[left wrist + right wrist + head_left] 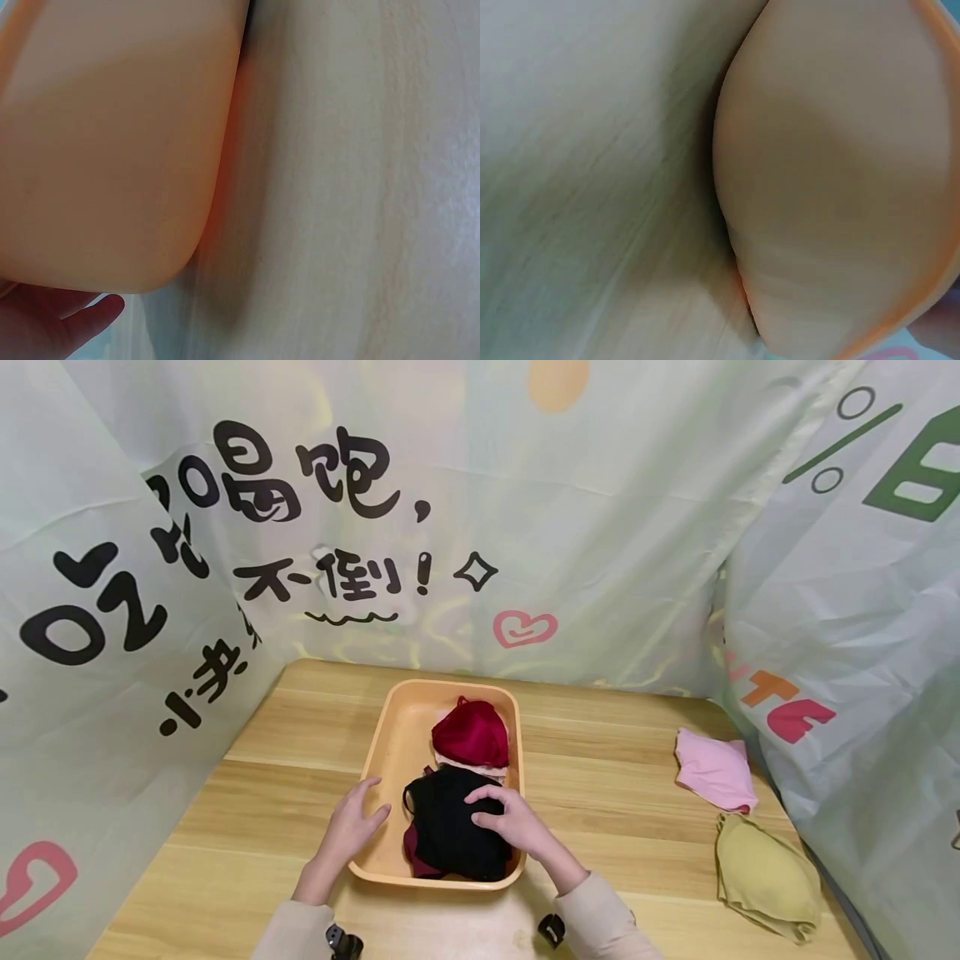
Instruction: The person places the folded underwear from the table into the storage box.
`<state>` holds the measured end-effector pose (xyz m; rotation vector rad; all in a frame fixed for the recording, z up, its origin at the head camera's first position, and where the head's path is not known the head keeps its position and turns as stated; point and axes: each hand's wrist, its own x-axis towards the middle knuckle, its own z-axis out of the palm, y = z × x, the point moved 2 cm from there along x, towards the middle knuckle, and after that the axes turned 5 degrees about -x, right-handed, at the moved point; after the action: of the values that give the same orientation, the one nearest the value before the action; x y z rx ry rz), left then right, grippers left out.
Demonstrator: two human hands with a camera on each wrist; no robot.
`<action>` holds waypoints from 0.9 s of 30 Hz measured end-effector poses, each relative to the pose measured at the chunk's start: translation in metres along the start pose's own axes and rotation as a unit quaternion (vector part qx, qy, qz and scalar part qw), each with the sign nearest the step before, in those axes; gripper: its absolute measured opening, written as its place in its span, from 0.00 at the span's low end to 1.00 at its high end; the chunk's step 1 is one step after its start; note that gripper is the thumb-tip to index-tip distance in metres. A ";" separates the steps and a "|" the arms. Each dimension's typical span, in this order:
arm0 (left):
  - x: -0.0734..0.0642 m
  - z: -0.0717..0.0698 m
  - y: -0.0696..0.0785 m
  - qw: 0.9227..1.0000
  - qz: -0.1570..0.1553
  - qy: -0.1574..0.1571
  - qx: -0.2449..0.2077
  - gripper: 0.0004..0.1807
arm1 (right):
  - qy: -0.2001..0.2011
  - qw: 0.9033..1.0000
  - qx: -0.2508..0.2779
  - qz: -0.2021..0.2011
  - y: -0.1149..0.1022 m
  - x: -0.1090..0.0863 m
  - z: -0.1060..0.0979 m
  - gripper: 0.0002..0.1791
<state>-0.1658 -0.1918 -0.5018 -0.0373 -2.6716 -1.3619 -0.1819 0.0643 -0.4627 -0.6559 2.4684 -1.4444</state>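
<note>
A light-orange plastic tray [386,777] stands on the table, its long side running away from me. In its far right part lies a folded dark-red satin bra [471,733] over a pale lacy piece [480,769]. Nearer me, a black garment with a thin strap [453,827] covers most of a maroon cloth [422,856]. My left hand [354,822] is at the tray's left rim, thumb and fingers apart. Over the right rim reaches my right hand [517,822], its loosely bent fingers above the black garment. Both wrist views mostly show the tray's outer wall [112,165].
On the right side of the wooden table [600,777] lie a folded pink cloth [716,770] and, nearer me, an olive-yellow folded garment [768,877]. Printed curtains [600,527] hang around the table's back and sides.
</note>
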 end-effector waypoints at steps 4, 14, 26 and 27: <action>0.000 0.000 0.000 1.000 0.003 0.003 0.003 0.27 | 0.016 0.996 -0.078 -0.033 -0.002 -0.001 0.002 0.10; 0.000 -0.001 0.000 1.000 0.013 0.006 0.001 0.27 | 0.038 0.985 -0.163 -0.046 -0.007 -0.011 0.005 0.14; 0.000 -0.001 -0.002 1.000 -0.003 -0.003 -0.008 0.28 | 0.043 0.990 -0.130 -0.016 -0.010 -0.020 0.002 0.16; 0.000 -0.001 -0.002 1.000 -0.003 -0.003 -0.008 0.28 | 0.046 0.992 -0.118 -0.014 -0.010 -0.021 0.000 0.16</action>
<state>-0.1657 -0.1938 -0.5027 -0.0366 -2.6683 -1.3869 -0.1607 0.0695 -0.4551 -0.6845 2.7415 -1.2275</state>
